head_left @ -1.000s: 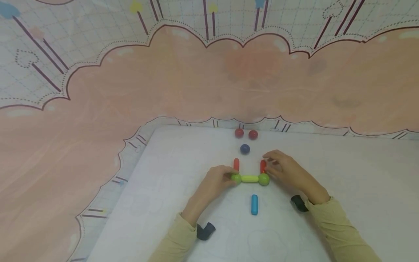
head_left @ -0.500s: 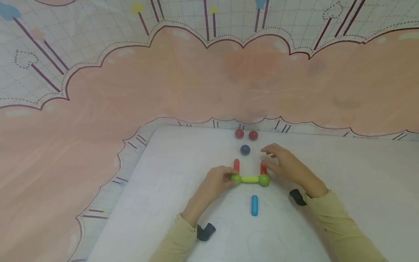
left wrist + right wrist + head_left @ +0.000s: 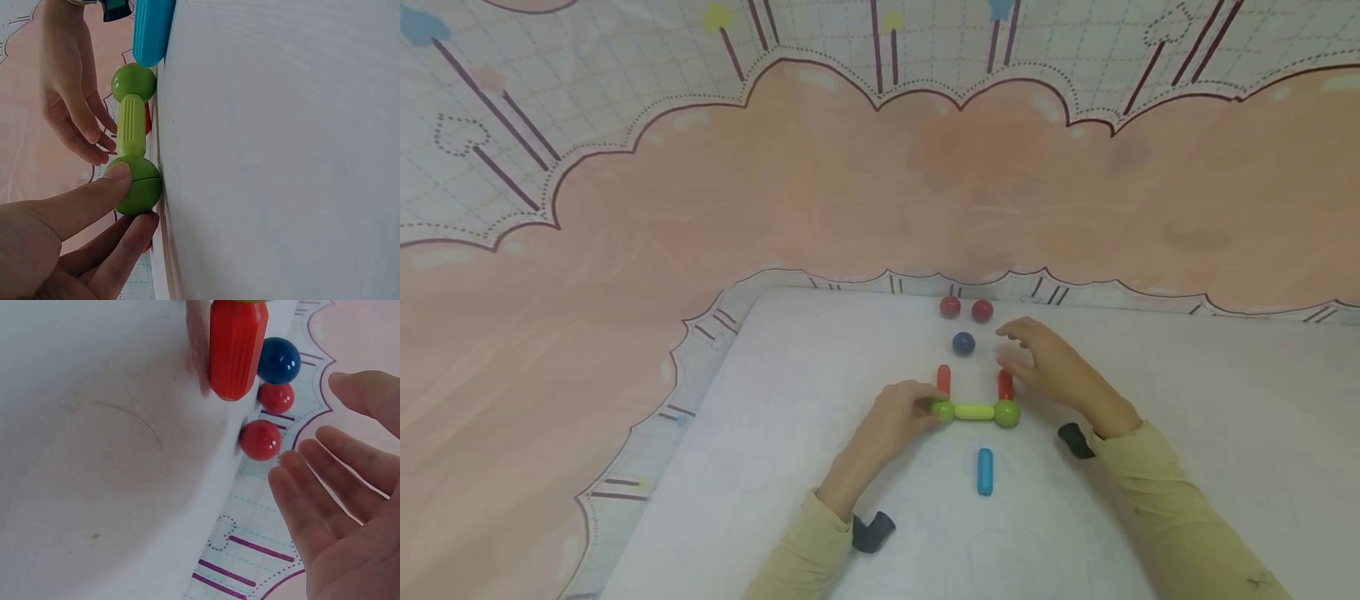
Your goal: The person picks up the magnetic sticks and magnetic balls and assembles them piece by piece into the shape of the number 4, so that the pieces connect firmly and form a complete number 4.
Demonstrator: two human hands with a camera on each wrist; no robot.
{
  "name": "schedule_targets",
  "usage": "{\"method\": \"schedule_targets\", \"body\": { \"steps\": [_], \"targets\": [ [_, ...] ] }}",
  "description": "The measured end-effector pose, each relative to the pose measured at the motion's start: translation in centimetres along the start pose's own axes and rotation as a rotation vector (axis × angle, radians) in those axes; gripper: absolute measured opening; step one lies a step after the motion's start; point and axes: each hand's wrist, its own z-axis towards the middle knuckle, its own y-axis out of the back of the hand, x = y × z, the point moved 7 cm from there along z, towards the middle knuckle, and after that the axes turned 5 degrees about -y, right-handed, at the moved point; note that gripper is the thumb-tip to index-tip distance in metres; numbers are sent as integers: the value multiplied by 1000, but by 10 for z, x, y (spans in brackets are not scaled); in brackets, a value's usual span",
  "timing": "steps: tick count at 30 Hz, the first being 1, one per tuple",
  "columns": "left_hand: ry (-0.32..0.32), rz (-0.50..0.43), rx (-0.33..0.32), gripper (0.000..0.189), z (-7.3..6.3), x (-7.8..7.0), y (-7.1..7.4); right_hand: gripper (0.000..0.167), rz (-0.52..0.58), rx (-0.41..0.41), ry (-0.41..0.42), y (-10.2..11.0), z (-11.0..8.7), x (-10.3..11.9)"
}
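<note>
Two green balls, the left green ball (image 3: 140, 187) and the right green ball (image 3: 1007, 414), are joined by a yellow-green rod (image 3: 974, 412). My left hand (image 3: 889, 423) pinches the left ball between thumb and fingers. From each ball a red rod points away from me: the left red rod (image 3: 943, 378) and the right red rod (image 3: 236, 353). Beside the right red rod my right hand (image 3: 1060, 367) hovers with fingers spread and relaxed, holding nothing. Beyond the joined pieces lies a blue ball (image 3: 964, 343).
Two red balls, one left (image 3: 950, 307) and one right (image 3: 982, 311), sit near the far edge of the white table (image 3: 805, 350). A light blue rod (image 3: 985, 472) lies on the near side of the joined pieces. A patterned cloth (image 3: 880, 183) spreads beyond the table.
My right hand has let go of the right red rod and moved away from me, toward the balls at the back. The left hand keeps its hold on the left green ball.
</note>
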Motion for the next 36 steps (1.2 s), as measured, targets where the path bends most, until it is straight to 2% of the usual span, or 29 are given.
{"method": "schedule_targets", "body": {
  "steps": [14, 27, 36],
  "targets": [
    [1, 8, 1, 36, 0, 0, 0, 48, -9, 2, -35, -1, 20, -5],
    [1, 8, 0, 35, -1, -1, -1, 49, -4, -2, -34, -1, 32, -4],
    [25, -4, 8, 36, -2, 0, -1, 56, -29, -10, -40, -6, 43, -3]
  ]
}}
